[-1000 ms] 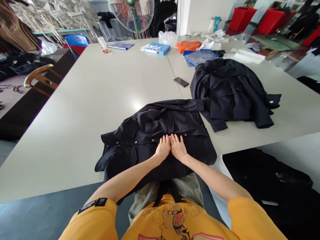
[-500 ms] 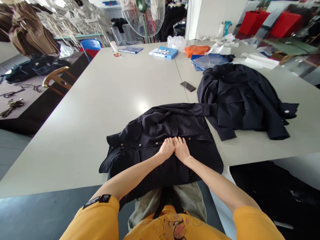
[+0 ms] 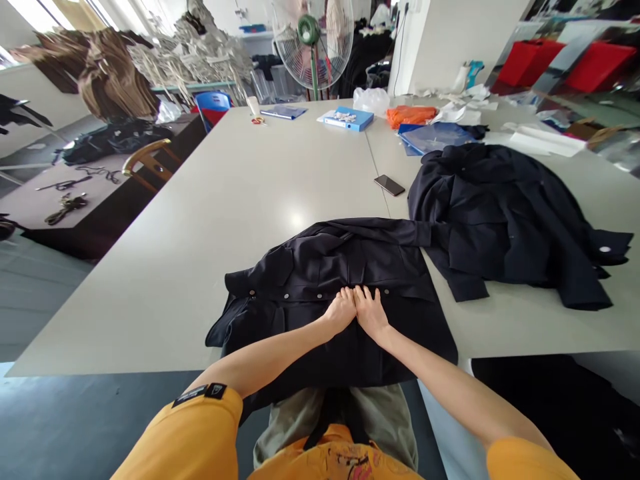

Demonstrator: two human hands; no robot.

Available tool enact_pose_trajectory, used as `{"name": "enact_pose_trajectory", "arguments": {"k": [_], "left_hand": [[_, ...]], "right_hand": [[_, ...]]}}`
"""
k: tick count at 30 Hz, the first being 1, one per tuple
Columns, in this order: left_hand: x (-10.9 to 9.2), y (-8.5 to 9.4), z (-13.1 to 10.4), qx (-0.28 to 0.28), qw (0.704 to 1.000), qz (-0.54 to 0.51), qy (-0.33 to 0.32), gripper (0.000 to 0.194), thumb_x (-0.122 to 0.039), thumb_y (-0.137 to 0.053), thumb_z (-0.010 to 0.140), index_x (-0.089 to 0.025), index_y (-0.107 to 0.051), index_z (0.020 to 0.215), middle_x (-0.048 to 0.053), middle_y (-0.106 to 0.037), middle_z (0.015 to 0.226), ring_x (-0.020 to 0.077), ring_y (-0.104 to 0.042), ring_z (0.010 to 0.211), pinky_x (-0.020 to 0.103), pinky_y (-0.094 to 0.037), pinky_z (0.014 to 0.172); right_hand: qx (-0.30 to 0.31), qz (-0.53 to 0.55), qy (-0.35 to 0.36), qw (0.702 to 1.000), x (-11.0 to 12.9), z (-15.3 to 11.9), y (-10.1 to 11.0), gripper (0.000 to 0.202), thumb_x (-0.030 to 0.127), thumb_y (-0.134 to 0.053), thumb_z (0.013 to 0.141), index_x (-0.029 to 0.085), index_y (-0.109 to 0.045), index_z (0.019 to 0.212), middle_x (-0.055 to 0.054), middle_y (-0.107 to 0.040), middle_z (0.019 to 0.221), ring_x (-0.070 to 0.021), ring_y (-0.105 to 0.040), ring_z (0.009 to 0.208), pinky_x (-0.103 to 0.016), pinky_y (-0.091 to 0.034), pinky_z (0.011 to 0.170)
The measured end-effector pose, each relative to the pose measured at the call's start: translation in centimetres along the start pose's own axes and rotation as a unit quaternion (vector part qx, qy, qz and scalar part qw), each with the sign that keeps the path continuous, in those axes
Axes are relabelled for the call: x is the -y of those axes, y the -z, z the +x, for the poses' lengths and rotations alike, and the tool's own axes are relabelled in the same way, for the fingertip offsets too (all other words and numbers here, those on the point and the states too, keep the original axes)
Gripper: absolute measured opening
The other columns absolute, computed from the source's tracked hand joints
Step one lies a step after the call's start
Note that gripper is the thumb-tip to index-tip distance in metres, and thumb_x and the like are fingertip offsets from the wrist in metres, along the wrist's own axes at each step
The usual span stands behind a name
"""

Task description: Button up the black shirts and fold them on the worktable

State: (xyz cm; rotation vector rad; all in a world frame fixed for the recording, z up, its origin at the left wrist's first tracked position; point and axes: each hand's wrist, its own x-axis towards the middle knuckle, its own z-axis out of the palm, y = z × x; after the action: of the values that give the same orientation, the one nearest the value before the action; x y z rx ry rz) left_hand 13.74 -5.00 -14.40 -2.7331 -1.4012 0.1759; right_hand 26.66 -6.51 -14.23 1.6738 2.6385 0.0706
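A dark navy jacket (image 3: 310,267) lies on its side along the table's front edge, its collar end to the left and its lower part hanging over the edge. Round metal buttons run along its front opening. My left hand (image 3: 342,310) is closed on that front edge, fingers curled over the cloth. Right beside it, touching, my right hand (image 3: 370,312) grips the same edge with bent fingers. Whatever button lies under the fingers is hidden. One button shows just right of my right hand.
A second dark jacket (image 3: 500,220) lies crumpled to the right, touching the first one's sleeve. Beyond are a phone (image 3: 389,185), a blue box (image 3: 350,119), an orange bag (image 3: 411,116), blue folders (image 3: 435,137) and scissors (image 3: 258,121). A fan (image 3: 314,43) stands behind the table (image 3: 210,193).
The camera view has shifted, so everything sits a little lower and further right. Both hands keep their place on the jacket's front edge.
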Motion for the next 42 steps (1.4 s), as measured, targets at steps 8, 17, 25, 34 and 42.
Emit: {"name": "enact_pose_trajectory", "arguments": {"k": [8, 17, 25, 34, 42], "left_hand": [[-0.2, -1.8, -1.2, -0.011, 1.0, 0.022, 0.019, 0.056, -0.006, -0.037, 0.093, 0.0, -0.044, 0.149, 0.025, -0.05, 0.149, 0.0312, -0.046, 0.142, 0.043, -0.043, 0.115], [-1.3, -2.3, -0.4, -0.05, 0.998, -0.014, 0.042, 0.057, -0.01, -0.043, 0.095, -0.003, -0.042, 0.151, 0.028, -0.051, 0.147, 0.0357, -0.05, 0.138, 0.047, -0.048, 0.108], [-1.4, -2.8, -0.8, -0.058, 0.996, -0.028, 0.055, 0.057, -0.007, -0.043, 0.093, -0.004, -0.045, 0.15, 0.025, -0.051, 0.148, 0.0335, -0.048, 0.14, 0.045, -0.047, 0.11], [-0.4, -3.2, -1.9, -0.081, 0.996, -0.037, 0.03, 0.054, -0.013, -0.04, 0.095, -0.003, -0.045, 0.148, 0.023, -0.051, 0.148, 0.0321, -0.044, 0.142, 0.046, -0.041, 0.114], [0.8, -4.1, -2.5, -0.148, 0.985, -0.081, 0.024, 0.056, -0.008, -0.042, 0.089, -0.005, -0.047, 0.144, 0.021, -0.055, 0.145, 0.0307, -0.05, 0.137, 0.045, -0.042, 0.111]], "right_hand": [[-0.009, -0.032, 0.028, 0.999, 0.6, -0.1, -0.1, 0.059, 0.005, -0.033, 0.093, 0.006, -0.046, 0.15, -0.024, -0.048, 0.15, -0.0406, -0.052, 0.13, -0.066, -0.046, 0.102], [-0.011, -0.026, -0.001, 1.0, 0.3, -0.6, 0.0, 0.057, 0.006, -0.033, 0.095, 0.011, -0.046, 0.15, -0.02, -0.05, 0.15, -0.0368, -0.048, 0.135, -0.067, -0.043, 0.105], [-0.027, -0.001, -0.017, 0.999, 0.6, -1.0, -0.8, 0.057, 0.008, -0.032, 0.096, 0.011, -0.045, 0.151, -0.019, -0.048, 0.153, -0.036, -0.044, 0.138, -0.067, -0.037, 0.109], [-0.049, 0.045, -0.028, 0.997, 0.5, -1.3, -2.0, 0.054, 0.014, -0.033, 0.098, 0.013, -0.048, 0.15, -0.016, -0.047, 0.154, -0.0344, -0.042, 0.142, -0.066, -0.029, 0.115], [-0.071, 0.084, -0.043, 0.993, 0.5, -1.5, -2.3, 0.051, 0.018, -0.035, 0.1, 0.015, -0.05, 0.148, -0.013, -0.047, 0.154, -0.0301, -0.041, 0.144, -0.06, -0.025, 0.12]]}}
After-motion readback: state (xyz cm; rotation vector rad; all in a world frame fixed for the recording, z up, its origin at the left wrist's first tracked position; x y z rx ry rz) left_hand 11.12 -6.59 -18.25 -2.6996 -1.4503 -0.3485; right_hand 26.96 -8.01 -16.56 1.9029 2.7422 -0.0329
